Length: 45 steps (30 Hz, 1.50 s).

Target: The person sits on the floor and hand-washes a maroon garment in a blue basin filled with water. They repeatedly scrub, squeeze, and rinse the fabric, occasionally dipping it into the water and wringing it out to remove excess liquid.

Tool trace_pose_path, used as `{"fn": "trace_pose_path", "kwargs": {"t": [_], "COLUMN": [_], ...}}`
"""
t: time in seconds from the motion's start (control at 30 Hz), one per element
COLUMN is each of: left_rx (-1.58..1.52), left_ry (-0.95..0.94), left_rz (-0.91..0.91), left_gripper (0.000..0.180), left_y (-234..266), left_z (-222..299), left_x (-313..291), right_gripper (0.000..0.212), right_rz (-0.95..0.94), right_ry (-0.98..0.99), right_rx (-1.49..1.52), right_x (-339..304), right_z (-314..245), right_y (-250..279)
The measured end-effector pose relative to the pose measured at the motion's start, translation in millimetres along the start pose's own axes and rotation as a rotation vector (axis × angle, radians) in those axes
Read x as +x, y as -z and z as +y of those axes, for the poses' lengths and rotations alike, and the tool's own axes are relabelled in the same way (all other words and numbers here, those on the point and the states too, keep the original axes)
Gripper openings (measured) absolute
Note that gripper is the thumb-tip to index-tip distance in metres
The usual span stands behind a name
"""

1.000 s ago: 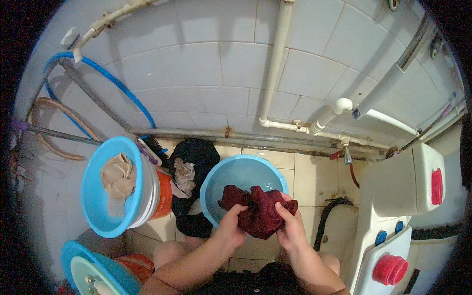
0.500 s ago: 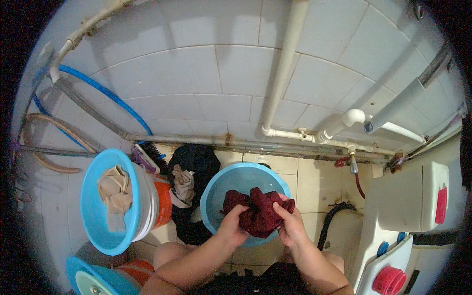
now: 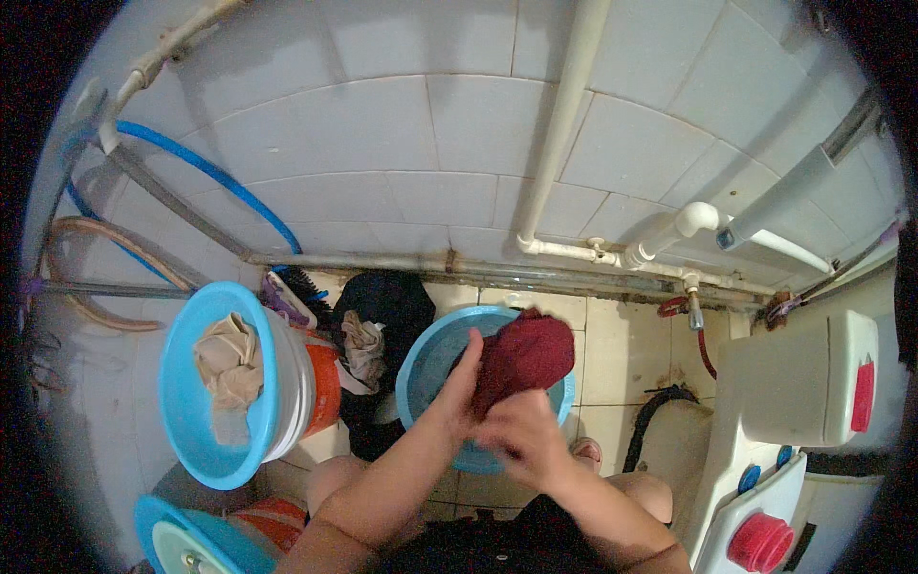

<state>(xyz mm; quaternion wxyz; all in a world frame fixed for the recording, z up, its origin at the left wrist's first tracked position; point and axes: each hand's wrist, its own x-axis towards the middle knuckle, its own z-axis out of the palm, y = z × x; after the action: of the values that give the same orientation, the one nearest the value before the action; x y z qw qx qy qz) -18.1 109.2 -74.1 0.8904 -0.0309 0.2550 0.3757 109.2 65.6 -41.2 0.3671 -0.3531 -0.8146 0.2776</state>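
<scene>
A dark red cloth (image 3: 529,356) is bunched in my left hand (image 3: 461,387), whose thumb stretches up along its left side. The cloth hangs over a light blue basin (image 3: 411,368) on the floor between my legs. My right hand (image 3: 526,435) lies just below the cloth, close to my left wrist. Motion smears its fingers, so I cannot tell whether they grip the cloth's lower end. Much of the basin's inside is hidden by the cloth and my hands.
On the left, a blue basin (image 3: 175,373) holding beige cloth (image 3: 229,359) rests on stacked buckets. Black clothing (image 3: 378,306) with a beige garment (image 3: 361,349) lies on the floor. White pipes (image 3: 564,124) run along the tiled wall. A white cistern (image 3: 794,383) stands at right.
The cloth has risen and shifted right, now gathered in my left hand. My right hand has moved from the cloth's right side to below it, toward my left wrist.
</scene>
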Motion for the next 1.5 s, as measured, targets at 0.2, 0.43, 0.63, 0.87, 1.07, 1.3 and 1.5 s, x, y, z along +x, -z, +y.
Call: {"fn": "trace_pose_path", "kwargs": {"t": [0.2, 0.43, 0.63, 0.87, 1.07, 1.3, 1.5], "left_rx": [0.308, -0.106, -0.509, 0.224, 0.562, 0.012, -0.068], "left_ry": [-0.228, -0.226, -0.145, -0.460, -0.445, -0.226, -0.121], "left_rz": [0.058, 0.258, -0.002, 0.140, 0.119, -0.165, -0.144], "left_gripper": [0.039, 0.027, 0.025, 0.039, 0.055, 0.059, 0.028], "left_y": [22, 12, 18, -43, -42, -30, -7], "left_z": [-47, -81, -71, -63, -56, -16, -23], "left_x": [-10, -24, -49, -61, -69, -70, -50], "right_gripper": [0.016, 0.014, 0.015, 0.040, 0.043, 0.018, 0.016], "right_rz": [-0.415, 0.405, 0.279, 0.613, 0.466, 0.411, -0.037], "right_ry": [0.148, -0.451, -0.103, -0.895, -0.779, -0.120, 0.018], "right_rx": [-0.136, -0.115, -0.117, 0.913, 1.122, -0.100, -0.463], "right_x": [-3, 8, -9, -16, -5, 9, 7], "right_z": [-35, -2, -33, 32, 17, -48, -95], "right_y": [-19, -6, -34, -5, 24, 8, -11]}}
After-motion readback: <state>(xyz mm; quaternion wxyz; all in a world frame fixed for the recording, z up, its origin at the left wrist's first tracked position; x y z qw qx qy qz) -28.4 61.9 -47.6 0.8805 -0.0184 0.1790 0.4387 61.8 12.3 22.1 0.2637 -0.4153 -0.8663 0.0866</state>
